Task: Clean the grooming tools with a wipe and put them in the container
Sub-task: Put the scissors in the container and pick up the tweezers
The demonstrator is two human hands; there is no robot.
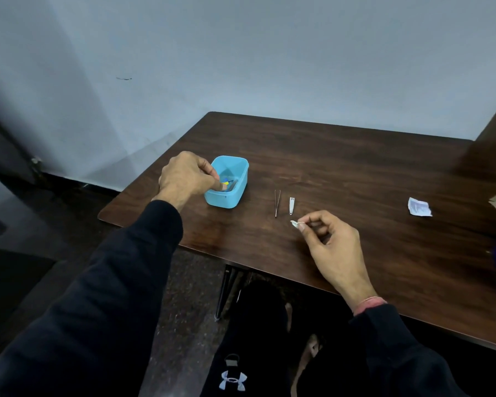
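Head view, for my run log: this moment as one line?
left hand: at container | right hand: pinches wipe | tweezers, clipper: on table

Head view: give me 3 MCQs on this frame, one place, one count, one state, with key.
1. Where do the tweezers lie?
A. in the container
B. on the table beside the nail clipper
C. in the right hand

2. How many tools lie loose on the table?
A. two
B. four
C. none

3. What is the right hand doing?
A. lying flat and open
B. gripping the container
C. pinching a small white wipe

Key: 1 B, they lie side by side right of the blue container; 2 A, only tweezers and clipper; 3 C, the wipe sits between its fingertips while the left hand reaches into the container.
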